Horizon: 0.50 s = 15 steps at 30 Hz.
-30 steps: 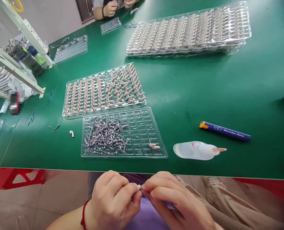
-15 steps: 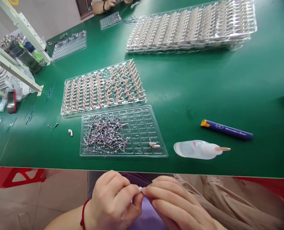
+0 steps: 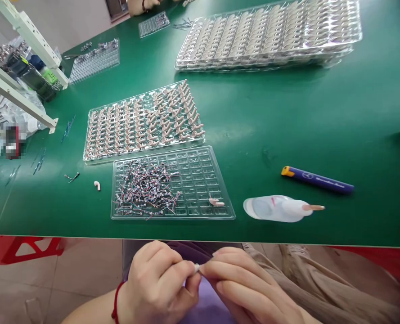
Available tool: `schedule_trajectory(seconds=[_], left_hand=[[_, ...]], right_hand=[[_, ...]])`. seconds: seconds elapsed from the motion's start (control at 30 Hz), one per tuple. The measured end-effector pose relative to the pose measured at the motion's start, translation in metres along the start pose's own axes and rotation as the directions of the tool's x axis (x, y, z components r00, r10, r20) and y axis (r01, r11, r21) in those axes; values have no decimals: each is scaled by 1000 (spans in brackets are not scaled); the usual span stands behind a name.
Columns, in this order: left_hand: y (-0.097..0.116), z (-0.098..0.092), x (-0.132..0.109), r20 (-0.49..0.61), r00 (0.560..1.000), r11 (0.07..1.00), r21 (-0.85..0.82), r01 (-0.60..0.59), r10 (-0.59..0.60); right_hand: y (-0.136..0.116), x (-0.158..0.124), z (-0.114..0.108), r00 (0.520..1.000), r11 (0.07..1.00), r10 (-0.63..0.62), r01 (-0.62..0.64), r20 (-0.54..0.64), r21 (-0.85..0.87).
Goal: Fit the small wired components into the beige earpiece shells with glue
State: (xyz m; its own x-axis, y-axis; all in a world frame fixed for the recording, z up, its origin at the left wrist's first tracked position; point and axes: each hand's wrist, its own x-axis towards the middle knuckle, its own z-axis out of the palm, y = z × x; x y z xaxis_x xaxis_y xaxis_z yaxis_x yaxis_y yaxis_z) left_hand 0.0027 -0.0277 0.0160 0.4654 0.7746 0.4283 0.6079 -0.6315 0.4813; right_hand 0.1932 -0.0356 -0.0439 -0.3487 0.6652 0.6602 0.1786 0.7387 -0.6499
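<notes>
My left hand [image 3: 162, 281], a red cord at its wrist, pinches a small pale piece [image 3: 196, 267] between thumb and forefinger, in front of the table's near edge. My right hand [image 3: 243, 281] meets it there, its closed fingertips touching the piece's right side; whether they grip anything else is hidden. Beyond my hands lies a clear tray [image 3: 200, 173] with a heap of small wired parts [image 3: 149, 186] on its left and a pale stemmed shell [image 3: 216, 202] at its lower right. Behind it, another tray [image 3: 119, 157] holds rows of similar shells.
A white bottle [image 3: 277, 208] and a blue-and-yellow cutter [image 3: 317, 180] lie at the right. Stacked filled trays [image 3: 267, 40] stand at the back. A single shell [image 3: 97, 185] and wired parts [image 3: 72, 177] lie left. White shelf posts [image 3: 34, 40] rise at left; another person's arm [image 3: 137, 6] is far back.
The table and its objects appear slightly higher and further left in the view. Both hands stay together around the small pale piece, with hardly any visible movement.
</notes>
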Motion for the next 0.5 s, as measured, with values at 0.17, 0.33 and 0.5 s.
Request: schedule_trajectory(seconds=[0.17, 0.33, 0.5], left_hand=[[0, 0, -3, 15, 1000, 1000, 3, 1, -1], [1, 0, -2, 5, 1000, 1000, 14, 3, -3], [0, 0, 0, -2, 1000, 1000, 1, 5, -5]], right_hand=[[0, -2, 0, 1000, 1000, -11, 11, 1, -16], [-2, 1, -1, 1000, 999, -6, 6, 4, -42], [-1, -1, -1, 1000, 999, -22, 22, 5, -40]])
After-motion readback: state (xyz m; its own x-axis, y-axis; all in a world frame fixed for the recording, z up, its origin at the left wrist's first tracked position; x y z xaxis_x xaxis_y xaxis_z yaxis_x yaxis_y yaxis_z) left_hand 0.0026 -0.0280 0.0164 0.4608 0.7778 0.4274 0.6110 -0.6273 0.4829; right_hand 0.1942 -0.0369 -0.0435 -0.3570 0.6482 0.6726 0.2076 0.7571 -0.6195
